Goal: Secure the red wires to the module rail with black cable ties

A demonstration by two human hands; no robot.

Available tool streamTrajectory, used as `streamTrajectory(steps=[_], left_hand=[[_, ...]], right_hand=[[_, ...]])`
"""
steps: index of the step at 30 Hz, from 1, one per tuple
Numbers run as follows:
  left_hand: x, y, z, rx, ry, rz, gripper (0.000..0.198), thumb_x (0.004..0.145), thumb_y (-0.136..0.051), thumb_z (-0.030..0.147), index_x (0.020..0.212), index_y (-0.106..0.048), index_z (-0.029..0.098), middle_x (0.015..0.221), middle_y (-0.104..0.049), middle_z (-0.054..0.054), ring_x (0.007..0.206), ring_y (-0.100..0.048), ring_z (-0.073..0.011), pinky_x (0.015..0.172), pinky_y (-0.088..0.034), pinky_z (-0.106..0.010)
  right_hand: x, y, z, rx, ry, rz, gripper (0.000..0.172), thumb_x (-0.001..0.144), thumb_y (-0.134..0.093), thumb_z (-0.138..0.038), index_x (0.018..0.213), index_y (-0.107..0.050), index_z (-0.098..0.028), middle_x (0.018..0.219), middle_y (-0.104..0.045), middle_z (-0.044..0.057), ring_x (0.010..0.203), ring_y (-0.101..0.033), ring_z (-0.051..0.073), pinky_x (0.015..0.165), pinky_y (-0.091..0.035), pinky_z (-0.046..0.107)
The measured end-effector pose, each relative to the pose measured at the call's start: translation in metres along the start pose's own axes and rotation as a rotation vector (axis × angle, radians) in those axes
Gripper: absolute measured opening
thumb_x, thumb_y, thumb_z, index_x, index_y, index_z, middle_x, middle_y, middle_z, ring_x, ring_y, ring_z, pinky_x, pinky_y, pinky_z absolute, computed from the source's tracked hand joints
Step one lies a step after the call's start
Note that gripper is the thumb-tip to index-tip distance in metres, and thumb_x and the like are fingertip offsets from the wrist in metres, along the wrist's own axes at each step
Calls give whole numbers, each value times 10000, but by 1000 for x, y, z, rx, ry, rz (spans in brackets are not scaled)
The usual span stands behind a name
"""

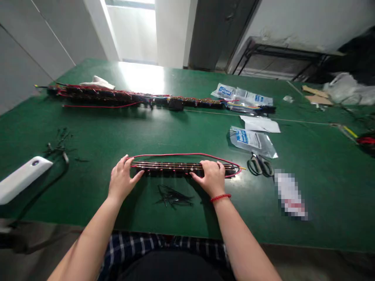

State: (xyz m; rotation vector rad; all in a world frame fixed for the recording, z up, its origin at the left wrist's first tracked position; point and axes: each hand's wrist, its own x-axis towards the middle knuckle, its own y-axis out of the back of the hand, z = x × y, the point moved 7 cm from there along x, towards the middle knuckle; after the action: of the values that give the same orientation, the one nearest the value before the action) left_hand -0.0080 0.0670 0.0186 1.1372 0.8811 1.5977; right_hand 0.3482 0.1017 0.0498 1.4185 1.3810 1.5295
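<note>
A long black strip with wires [172, 168] running along its top lies crosswise on the green table in front of me. My left hand [122, 177] grips its left end, thumb on the near side and fingers over the far side. Toward the right end, my right hand [212, 176] is closed over the strip the same way; a red bead bracelet is on that wrist. One red wire [178, 154] bows out behind the strip and loops round its right end. Just in front lies a small pile of thin black cable ties [175, 196].
Black-handled scissors [260, 165] lie right of the strip, near a clear plastic bag [252, 141] and white paper [260, 124]. Longer wired assemblies [123, 96] stretch across the back. At left are black tie scraps [60, 146] and a white device [25, 178] with a cable.
</note>
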Motion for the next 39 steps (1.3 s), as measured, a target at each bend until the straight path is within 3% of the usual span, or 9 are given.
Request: streamTrajectory(steps=[39], left_hand=[[1,-3,-7,-30,-1,-24,659,875,-485,653,1374,-445,225,1459,-479,-152,1393,-398,-346,1134,-339,-524]], right_hand=[[-2,1,-4,22,8,10,508,870,-549,-634,1121,-604,-195,1101,-687,105,1058,-576,273,1056,-264,472]])
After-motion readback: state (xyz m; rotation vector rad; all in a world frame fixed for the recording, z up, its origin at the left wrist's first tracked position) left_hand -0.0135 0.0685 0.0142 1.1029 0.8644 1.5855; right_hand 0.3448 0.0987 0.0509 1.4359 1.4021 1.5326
